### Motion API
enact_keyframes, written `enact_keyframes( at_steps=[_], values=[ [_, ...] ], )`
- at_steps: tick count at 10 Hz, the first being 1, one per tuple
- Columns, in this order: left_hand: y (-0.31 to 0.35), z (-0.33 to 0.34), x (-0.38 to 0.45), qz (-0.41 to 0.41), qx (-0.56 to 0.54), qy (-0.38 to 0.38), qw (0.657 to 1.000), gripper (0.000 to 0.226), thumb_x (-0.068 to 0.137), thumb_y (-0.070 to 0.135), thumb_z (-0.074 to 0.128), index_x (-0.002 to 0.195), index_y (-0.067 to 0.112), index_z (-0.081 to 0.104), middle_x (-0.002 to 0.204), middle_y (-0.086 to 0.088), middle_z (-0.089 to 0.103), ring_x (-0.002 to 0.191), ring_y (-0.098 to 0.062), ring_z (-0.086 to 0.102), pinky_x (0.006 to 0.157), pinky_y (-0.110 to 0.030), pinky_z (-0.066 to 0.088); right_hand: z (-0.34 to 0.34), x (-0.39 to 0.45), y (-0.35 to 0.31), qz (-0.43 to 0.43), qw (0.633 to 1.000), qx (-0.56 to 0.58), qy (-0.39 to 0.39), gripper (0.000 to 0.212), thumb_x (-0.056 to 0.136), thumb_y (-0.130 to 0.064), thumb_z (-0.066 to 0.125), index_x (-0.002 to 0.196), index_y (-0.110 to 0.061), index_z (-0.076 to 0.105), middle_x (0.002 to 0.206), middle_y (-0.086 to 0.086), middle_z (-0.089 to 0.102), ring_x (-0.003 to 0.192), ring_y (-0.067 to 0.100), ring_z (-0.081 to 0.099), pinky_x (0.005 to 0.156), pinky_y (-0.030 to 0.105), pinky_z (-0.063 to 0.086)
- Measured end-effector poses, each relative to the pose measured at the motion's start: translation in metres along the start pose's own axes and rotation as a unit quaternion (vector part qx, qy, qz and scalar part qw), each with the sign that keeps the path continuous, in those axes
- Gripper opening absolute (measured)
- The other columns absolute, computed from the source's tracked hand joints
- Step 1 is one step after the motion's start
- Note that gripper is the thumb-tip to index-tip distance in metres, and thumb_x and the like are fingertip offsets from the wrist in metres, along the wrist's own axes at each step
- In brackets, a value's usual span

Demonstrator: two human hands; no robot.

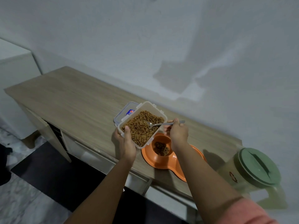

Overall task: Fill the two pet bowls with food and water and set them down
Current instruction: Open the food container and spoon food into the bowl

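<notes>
My left hand (127,143) holds a clear square food container (155,108) of brown kibble above the table, tilted toward me. My right hand (177,132) grips a metal spoon (157,124) whose bowl rests in the kibble. Below them sits an orange double pet bowl (161,160) on the table; its left cup holds some kibble (161,148), and the other cup is hidden under my right forearm. A clear pitcher with a green lid (257,167) stands at the table's right end.
The container's clear lid with a blue label (124,113) lies on the wooden table (64,97) behind the container. A white wall runs along the table's far side. A white cabinet (14,62) stands at the left. Dark and marbled floor lies below.
</notes>
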State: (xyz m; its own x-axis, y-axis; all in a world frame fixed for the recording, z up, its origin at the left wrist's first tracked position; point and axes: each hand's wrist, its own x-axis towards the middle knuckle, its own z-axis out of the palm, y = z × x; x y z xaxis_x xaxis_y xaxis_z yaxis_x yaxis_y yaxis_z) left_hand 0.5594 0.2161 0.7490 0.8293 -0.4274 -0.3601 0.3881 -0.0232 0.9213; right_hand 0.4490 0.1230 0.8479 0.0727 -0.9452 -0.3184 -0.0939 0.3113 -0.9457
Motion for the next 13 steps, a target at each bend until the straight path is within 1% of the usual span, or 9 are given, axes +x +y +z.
enact_keyframes(
  at_steps=[1,2,3,5,7,9,10,11,13],
  values=[
    [0.023,0.003,-0.023,-0.013,0.022,0.028,0.999,0.072,0.092,0.062,0.041,0.149,0.021,0.025,0.151,-0.009,0.035,0.137,-0.028,0.04,0.11,-0.039,0.035,0.0,0.002,-0.004,0.019,0.999,0.043,-0.002,0.036,0.103,-0.027,0.037,0.085,-0.004,0.059,0.062,0.01,0.061,0.049,0.018,0.053,0.051,0.029,0.048],
    [0.015,0.003,-0.014,0.0,0.007,0.042,0.999,0.064,0.096,0.052,0.042,0.148,0.019,0.027,0.15,-0.01,0.038,0.137,-0.028,0.04,0.11,-0.039,0.035,0.0,0.005,-0.006,0.016,0.999,0.046,-0.001,0.036,0.103,-0.026,0.036,0.087,-0.003,0.059,0.062,0.009,0.061,0.049,0.018,0.053,0.048,0.027,0.047],
    [0.011,0.006,-0.009,-0.002,-0.016,0.044,0.999,0.064,0.095,0.054,0.043,0.147,0.02,0.029,0.15,-0.011,0.039,0.136,-0.03,0.042,0.112,-0.044,0.036,-0.001,0.01,-0.006,0.017,0.998,0.063,0.002,0.036,0.103,-0.025,0.036,0.087,-0.003,0.059,0.064,0.009,0.061,0.049,0.017,0.053,0.048,0.026,0.046],
    [0.011,0.011,-0.001,-0.015,-0.035,0.035,0.999,0.097,0.069,0.08,0.04,0.147,0.024,0.027,0.15,-0.011,0.038,0.135,-0.033,0.043,0.112,-0.05,0.037,-0.014,0.018,-0.009,0.019,0.995,0.096,0.009,0.038,0.104,-0.023,0.034,0.077,-0.007,0.055,0.062,0.009,0.057,0.049,0.017,0.05,0.04,0.023,0.044],
    [-0.018,0.008,0.036,-0.051,-0.083,0.032,0.995,0.099,0.052,0.092,0.052,0.136,0.044,0.029,0.14,-0.004,0.045,0.119,-0.035,0.054,0.092,-0.062,0.048,-0.042,0.026,-0.009,-0.015,0.993,0.11,0.044,0.036,0.104,-0.018,0.031,0.077,-0.005,0.052,0.06,0.012,0.052,0.048,0.019,0.046,0.036,0.02,0.039],
    [-0.008,0.015,0.031,-0.046,-0.101,0.032,0.993,0.086,0.062,0.077,0.053,0.137,0.044,0.028,0.139,-0.01,0.044,0.116,-0.033,0.056,0.091,-0.059,0.051,-0.066,0.025,0.003,-0.081,0.993,-0.041,0.081,0.038,0.103,-0.022,0.033,0.083,-0.003,0.059,0.06,0.009,0.058,0.048,0.02,0.051,0.041,0.027,0.045],
    [-0.001,0.021,0.021,-0.034,-0.103,0.035,0.993,0.078,0.079,0.067,0.051,0.144,0.035,0.022,0.137,-0.01,0.044,0.114,-0.032,0.056,0.091,-0.056,0.052,-0.067,0.022,0.015,-0.187,0.962,-0.199,0.028,0.032,0.101,-0.023,0.038,0.084,-0.01,0.062,0.062,0.001,0.06,0.063,0.023,0.062,0.067,0.047,0.056],
    [-0.005,0.022,0.022,-0.039,-0.113,0.032,0.992,0.07,0.084,0.06,0.05,0.144,0.038,0.02,0.139,-0.012,0.042,0.114,-0.033,0.055,0.088,-0.059,0.052,-0.07,0.013,0.022,-0.287,0.887,-0.358,-0.056,0.031,0.1,-0.025,0.043,0.094,-0.005,0.066,0.076,0.007,0.068,0.079,0.028,0.066,0.077,0.046,0.053],
    [0.0,0.016,0.018,-0.057,-0.095,0.027,0.993,0.09,0.059,0.078,0.049,0.138,0.044,0.025,0.136,-0.009,0.045,0.112,-0.035,0.057,0.086,-0.061,0.052,-0.067,0.005,0.0,-0.433,0.831,-0.347,-0.03,0.042,0.097,-0.033,0.037,0.093,-0.003,0.066,0.075,0.01,0.067,0.072,0.027,0.063,0.064,0.03,0.042]
  ],
)
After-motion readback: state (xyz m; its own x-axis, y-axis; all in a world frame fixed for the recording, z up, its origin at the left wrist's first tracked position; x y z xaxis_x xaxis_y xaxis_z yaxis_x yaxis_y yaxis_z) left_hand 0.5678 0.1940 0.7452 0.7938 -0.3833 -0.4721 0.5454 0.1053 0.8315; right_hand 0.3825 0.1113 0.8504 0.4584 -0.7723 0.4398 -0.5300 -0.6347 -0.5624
